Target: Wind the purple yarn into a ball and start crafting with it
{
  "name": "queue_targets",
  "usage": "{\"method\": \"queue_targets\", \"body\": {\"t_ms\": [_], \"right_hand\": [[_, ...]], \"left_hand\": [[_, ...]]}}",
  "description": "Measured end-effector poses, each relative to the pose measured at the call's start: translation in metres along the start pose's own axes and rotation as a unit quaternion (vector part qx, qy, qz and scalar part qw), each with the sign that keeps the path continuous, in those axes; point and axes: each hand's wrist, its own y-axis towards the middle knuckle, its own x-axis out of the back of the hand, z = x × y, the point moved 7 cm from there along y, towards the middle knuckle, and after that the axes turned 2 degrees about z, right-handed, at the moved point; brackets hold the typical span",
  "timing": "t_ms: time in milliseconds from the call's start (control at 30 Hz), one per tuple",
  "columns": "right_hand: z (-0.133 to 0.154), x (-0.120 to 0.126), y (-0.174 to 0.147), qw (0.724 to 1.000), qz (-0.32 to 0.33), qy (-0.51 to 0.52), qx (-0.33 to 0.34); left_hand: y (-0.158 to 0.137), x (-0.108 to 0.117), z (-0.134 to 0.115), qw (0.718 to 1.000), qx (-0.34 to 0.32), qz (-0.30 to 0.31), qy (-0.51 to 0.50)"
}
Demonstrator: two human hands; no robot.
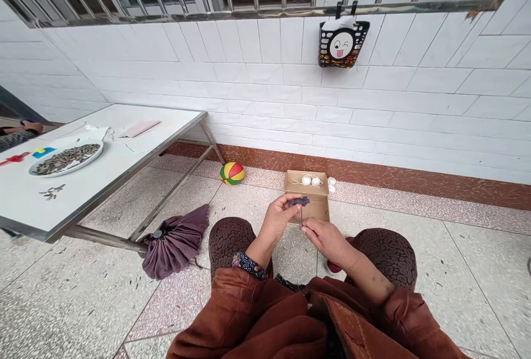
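In front of my knees, my left hand (277, 219) pinches a small dark navy bunched piece (300, 201), perhaps yarn or cloth, between thumb and fingers. A thin dark strand (301, 216) runs down from that piece to my right hand (326, 239), whose thumb and forefinger are closed on its lower end. Whether the strand is thread or a slim stick, I cannot tell. Just beyond both hands, an open cardboard box (290, 181) lies on the floor, holding white balls of string (306, 180).
On the left stands a white table (136, 146) with a plate of sunflower seeds (66, 159). A folded purple umbrella (178, 243) leans by its leg. A striped ball (232, 173) rests near the wall, and a black basket (343, 43) hangs from window bars. Another person's hand (32, 125) shows far left.
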Motion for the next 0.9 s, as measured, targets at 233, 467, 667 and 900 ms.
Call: {"method": "queue_targets", "body": {"t_ms": [233, 467, 667, 900], "right_hand": [[0.014, 0.056, 0.023, 0.995, -0.05, -0.032, 0.076], [-0.013, 0.035, 0.036, 0.992, -0.1, 0.078, 0.002], [0.035, -0.015, -0.001, 0.994, 0.002, 0.029, 0.101], [0.057, 0.057, 0.026, 0.99, -0.065, -0.034, 0.118]], "left_hand": [[-0.016, -0.014, 0.001, 0.998, 0.001, 0.038, 0.042], [-0.04, -0.017, -0.019, 0.996, 0.017, 0.057, -0.061], [-0.033, 0.013, -0.024, 0.995, -0.048, -0.07, -0.053], [-0.043, -0.002, -0.029, 0.991, -0.054, 0.022, 0.122]]}}
